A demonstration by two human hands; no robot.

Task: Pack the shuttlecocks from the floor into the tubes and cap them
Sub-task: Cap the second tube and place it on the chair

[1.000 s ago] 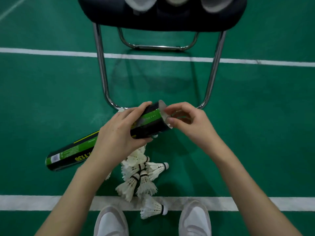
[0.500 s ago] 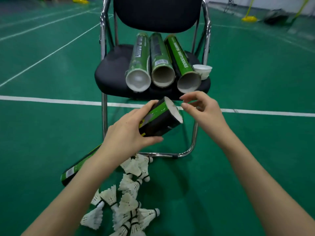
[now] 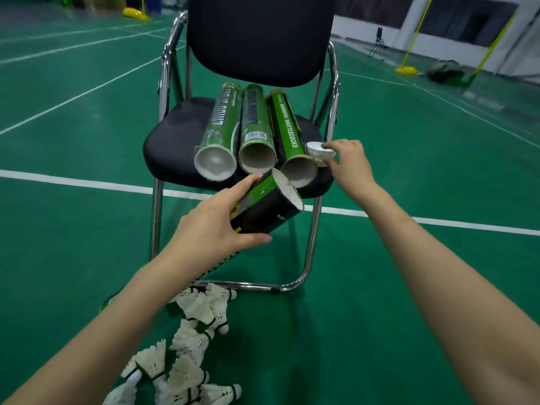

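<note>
My left hand grips a green and black shuttlecock tube near its open end, tilted up toward the chair. My right hand reaches to the seat's right edge, with fingertips closing on a stack of white caps. Three more green tubes lie side by side on the black chair seat, open ends facing me. Several white feather shuttlecocks lie heaped on the green floor below my left forearm.
The chair's chrome frame stands just behind the held tube, its base bar above the shuttlecock pile. White court lines cross the green floor. Yellow net posts and a dark bag sit far back right.
The view has tilted up from the floor to the chair. My right hand left the tube's open end and moved right and away to the caps on the seat. My left hand keeps the tube.
</note>
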